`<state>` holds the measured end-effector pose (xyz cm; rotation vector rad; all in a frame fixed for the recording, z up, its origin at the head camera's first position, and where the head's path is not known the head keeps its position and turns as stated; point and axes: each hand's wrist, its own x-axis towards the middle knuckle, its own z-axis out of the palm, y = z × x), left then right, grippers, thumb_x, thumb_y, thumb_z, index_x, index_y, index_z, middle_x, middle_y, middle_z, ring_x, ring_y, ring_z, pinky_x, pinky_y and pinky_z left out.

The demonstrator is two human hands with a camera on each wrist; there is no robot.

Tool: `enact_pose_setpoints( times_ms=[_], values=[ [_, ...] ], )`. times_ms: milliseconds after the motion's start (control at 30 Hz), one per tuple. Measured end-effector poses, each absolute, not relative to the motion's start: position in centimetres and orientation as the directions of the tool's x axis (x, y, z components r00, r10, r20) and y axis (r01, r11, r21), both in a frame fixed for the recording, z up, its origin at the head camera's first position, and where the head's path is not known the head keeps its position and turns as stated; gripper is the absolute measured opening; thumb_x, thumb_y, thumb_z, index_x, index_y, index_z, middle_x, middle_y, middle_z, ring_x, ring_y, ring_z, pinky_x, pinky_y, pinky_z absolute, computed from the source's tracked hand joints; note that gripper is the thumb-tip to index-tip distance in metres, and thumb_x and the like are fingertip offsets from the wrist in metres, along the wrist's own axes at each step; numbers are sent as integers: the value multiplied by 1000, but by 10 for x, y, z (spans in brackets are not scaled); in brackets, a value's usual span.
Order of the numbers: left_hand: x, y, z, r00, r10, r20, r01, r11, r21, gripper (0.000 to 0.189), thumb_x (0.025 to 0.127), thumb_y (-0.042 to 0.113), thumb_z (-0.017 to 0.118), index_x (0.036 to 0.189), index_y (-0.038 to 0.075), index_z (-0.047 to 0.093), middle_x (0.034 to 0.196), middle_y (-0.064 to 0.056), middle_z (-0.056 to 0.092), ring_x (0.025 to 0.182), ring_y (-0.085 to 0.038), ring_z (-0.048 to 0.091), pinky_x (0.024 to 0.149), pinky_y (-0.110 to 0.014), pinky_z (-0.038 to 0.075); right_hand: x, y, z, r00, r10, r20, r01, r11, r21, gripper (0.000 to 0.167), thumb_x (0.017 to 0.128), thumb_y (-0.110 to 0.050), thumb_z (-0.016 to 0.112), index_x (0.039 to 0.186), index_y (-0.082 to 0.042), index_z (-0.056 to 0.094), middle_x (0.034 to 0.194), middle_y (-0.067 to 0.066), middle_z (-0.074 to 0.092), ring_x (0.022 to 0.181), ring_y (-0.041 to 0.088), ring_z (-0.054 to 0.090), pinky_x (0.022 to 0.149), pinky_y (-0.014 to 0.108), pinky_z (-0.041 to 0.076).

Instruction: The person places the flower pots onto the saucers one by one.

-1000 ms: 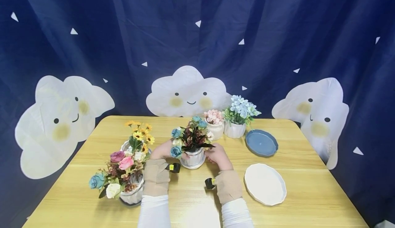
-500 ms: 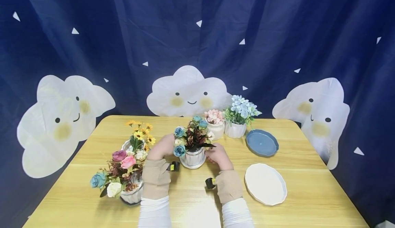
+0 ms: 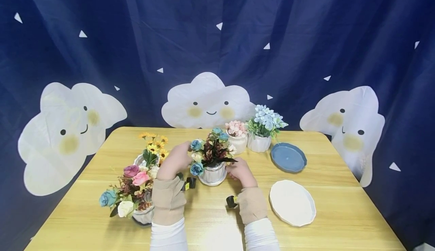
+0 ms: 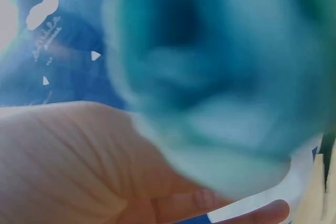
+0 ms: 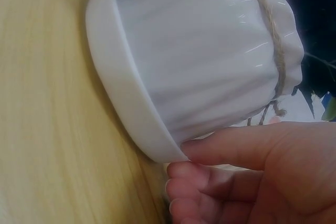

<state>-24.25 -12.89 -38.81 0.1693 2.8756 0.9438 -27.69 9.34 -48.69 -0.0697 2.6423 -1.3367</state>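
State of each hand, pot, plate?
Middle pot: upright, on saucer
Right hand: pinching saucer rim
Left hand: fingers extended, contact unclear
Pink-flower pot: upright
Blue-flower pot: upright
Yellow-flower pot: filled, partly hidden
Rose pot: filled, partly hidden
Blue plate: flat
White plate: flat

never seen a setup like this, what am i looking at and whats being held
There's no machine: these are a person's left hand and right hand. The wide view is from a head camera, the close ones from wrist cameras. On the pale wood-grain table are white pots of colourful flowers, a round blue dish and a round white dish. The right hand pinches the rim of a shallow white saucer under a white ribbed pot. The left hand is beside that pot's teal and brown flowers; whether it touches is unclear.
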Motion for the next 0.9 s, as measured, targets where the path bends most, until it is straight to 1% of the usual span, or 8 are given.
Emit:
enact_pose_setpoints(
  times_ms=[67,133,233,300,333,433,667,900],
  values=[
    [-239,-129,-382,-991,123,-56,65,798,600,62,79,-6,53,139,-4,39,129,-25,53,105,-35,56,84,-45,51,-276,93,-486,-983,-120,-140,43,588,-807,18,78,-4,59,61,2,59,52,10,59,39,12,48,40,25,48],
    [-236,-129,-378,-994,109,-32,67,792,607,56,81,-2,56,136,-2,44,126,-24,55,100,-34,57,81,-44,51,-276,93,-485,-983,-119,-141,45,586,-809,17,78,-3,60,62,1,59,55,13,60,39,13,49,41,26,49],
    [-232,-130,-372,-996,87,14,76,775,627,51,83,1,57,133,1,48,126,-22,56,103,-34,57,83,-45,50,-276,93,-485,-982,-118,-146,48,591,-805,16,79,-4,61,63,-1,59,57,14,61,40,13,49,42,26,49],
    [-230,-130,-369,-996,71,52,88,768,634,48,85,3,57,132,3,49,126,-20,57,110,-37,55,90,-49,47,-276,93,-485,-981,-117,-153,55,592,-804,16,79,-4,62,63,-2,58,58,14,62,41,13,50,42,26,50],
    [-228,-130,-368,-996,62,70,93,762,641,48,85,3,57,133,3,49,126,-20,57,111,-36,55,90,-49,47,-276,93,-485,-981,-116,-156,57,593,-803,15,79,-4,62,64,-2,59,59,15,62,42,14,51,43,27,50],
    [-224,-130,-363,-992,37,124,110,741,662,44,88,8,56,132,3,50,125,-19,59,114,-38,54,94,-52,45,-276,93,-484,-979,-107,-175,79,589,-804,15,79,-4,63,65,-2,59,60,15,62,44,15,53,44,27,51],
    [-216,-126,-353,-979,-16,203,144,649,747,40,92,19,58,129,5,54,121,-16,62,111,-34,58,94,-48,46,-278,98,-480,-974,-82,-213,127,580,-805,11,82,-7,65,81,4,63,61,12,61,48,15,54,48,27,53],
    [-210,-123,-345,-947,-53,317,221,607,763,34,92,23,60,123,10,59,112,-9,67,103,-25,63,91,-44,48,-279,110,-469,-978,-34,-203,146,581,-800,16,86,-8,63,73,0,60,63,11,62,48,13,52,48,25,51]
  ],
)
